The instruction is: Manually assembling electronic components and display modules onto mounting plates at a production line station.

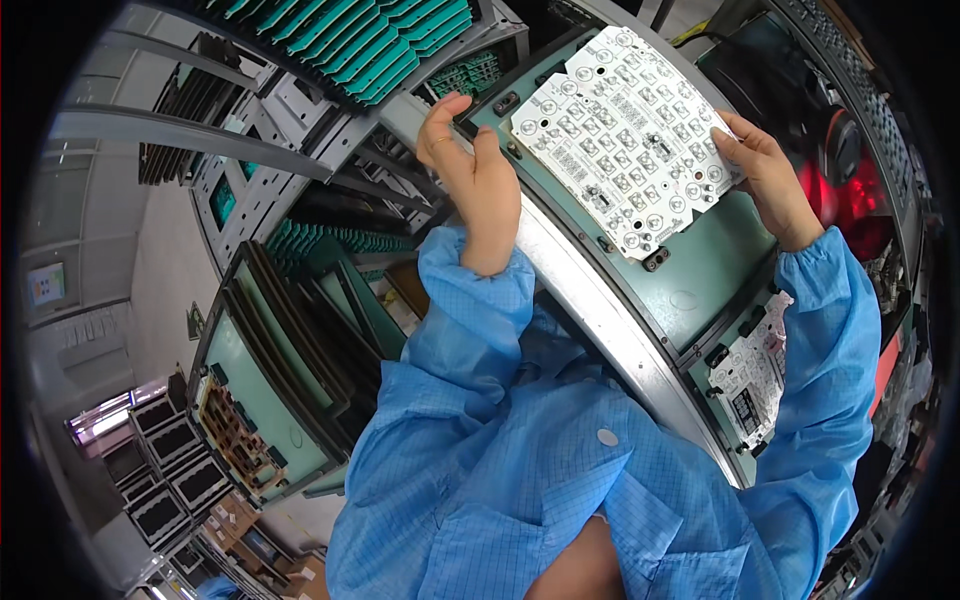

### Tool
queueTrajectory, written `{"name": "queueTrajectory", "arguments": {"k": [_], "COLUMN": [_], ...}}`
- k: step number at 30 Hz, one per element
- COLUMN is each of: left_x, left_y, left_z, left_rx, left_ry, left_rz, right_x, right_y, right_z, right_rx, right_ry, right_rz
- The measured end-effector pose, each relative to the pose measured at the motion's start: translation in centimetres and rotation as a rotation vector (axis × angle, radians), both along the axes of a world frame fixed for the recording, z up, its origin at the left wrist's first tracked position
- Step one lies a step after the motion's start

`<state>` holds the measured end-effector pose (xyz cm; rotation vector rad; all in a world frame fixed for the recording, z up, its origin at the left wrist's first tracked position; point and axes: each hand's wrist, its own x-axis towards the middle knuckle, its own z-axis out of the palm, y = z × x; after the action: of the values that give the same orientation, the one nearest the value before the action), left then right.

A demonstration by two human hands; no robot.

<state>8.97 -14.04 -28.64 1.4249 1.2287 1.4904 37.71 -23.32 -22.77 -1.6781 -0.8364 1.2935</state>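
A white circuit board dotted with round and square components lies tilted over a green carrier plate with dark edge strips. My right hand grips the board's right edge, thumb on top and the other fingers partly hidden beneath it. Off the plate's left side, my left hand is raised with thumb and fingers apart and nothing in it. It is close to the plate's far left corner, near the small black clips. Whether the board's far edge touches the plate I cannot tell.
A metal rail runs along the plate's near side. A second white board sits on green beside my right forearm. Racks of green boards stand at the far left. Several carrier plates lean together at the left.
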Motion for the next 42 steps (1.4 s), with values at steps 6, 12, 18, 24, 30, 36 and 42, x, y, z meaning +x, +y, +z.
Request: {"name": "queueTrajectory", "arguments": {"k": [6,12,18,24,30,36,42], "left_x": [0.1,0.1,0.4,1.9,1.8,2.9,9.1], "left_y": [0.3,0.4,0.6,0.3,0.2,5.0,18.9], "left_z": [0.0,-0.1,-0.3,-0.5,-0.1,3.8,5.6], "left_rx": [0.099,0.184,0.319,0.415,0.344,0.298,0.285], "left_ry": [0.167,0.293,0.555,0.739,0.750,0.538,0.752], "left_rz": [-0.043,-0.086,-0.204,-0.386,-0.439,-0.382,-0.991], "right_x": [-0.1,-1.6,-3.3,-4.2,-3.6,-4.0,-9.2], "right_y": [0.6,0.0,-1.4,-1.9,-2.4,-2.4,-4.4], "right_z": [-3.2,-3.1,-1.7,-1.9,-1.5,0.5,5.0], "right_rx": [0.226,0.205,0.293,0.331,0.332,0.330,0.513], "right_ry": [-0.941,-1.080,-1.155,-1.063,-0.886,-0.763,-1.214], "right_rz": [0.181,0.190,0.203,0.223,0.209,0.064,0.136]}}
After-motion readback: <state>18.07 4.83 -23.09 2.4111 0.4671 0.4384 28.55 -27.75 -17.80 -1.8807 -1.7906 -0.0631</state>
